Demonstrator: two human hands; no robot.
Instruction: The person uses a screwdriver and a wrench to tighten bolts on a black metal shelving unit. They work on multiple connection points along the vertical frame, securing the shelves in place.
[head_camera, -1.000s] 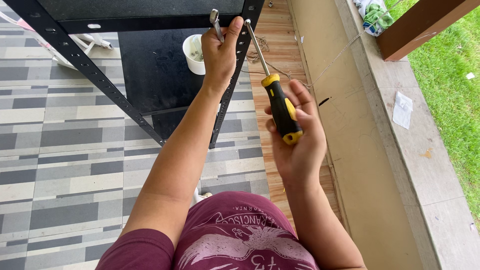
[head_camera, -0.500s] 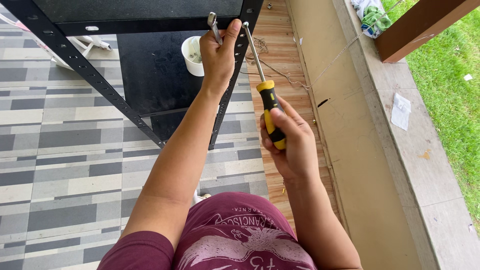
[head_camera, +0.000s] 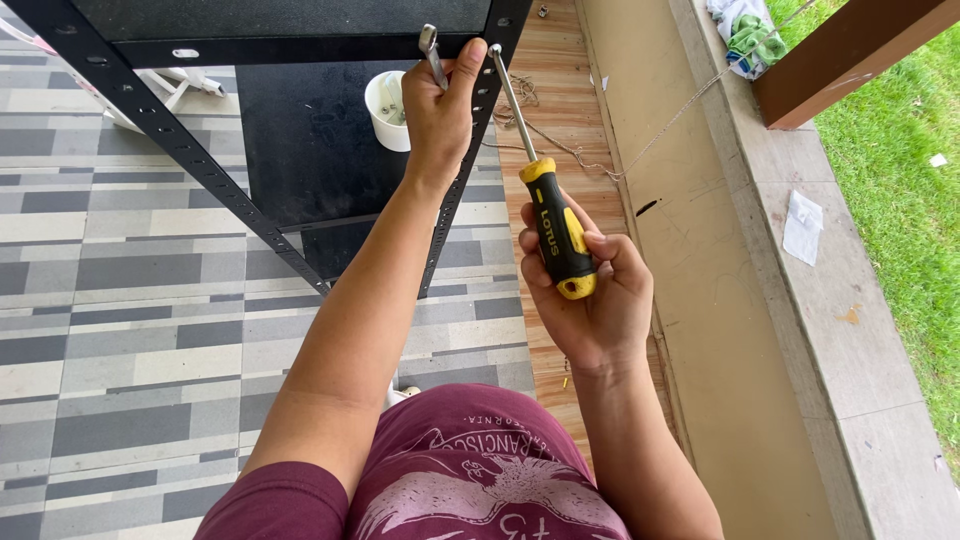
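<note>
At the top centre of the frame, the left hand (head_camera: 440, 120) grips a small metal wrench (head_camera: 431, 52) against the black perforated post (head_camera: 478, 130) of a steel shelf rack. Right of centre, the right hand (head_camera: 590, 295) is clenched around a yellow-and-black screwdriver (head_camera: 556, 232), its tip touching the post's upper end. Behind the left hand stands a white cup (head_camera: 385, 108) on the black shelf.

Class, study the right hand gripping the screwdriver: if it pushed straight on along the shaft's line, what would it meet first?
Probably the black rack's corner post: the screwdriver in the right hand already has its tip there, though depth is unclear.
</note>
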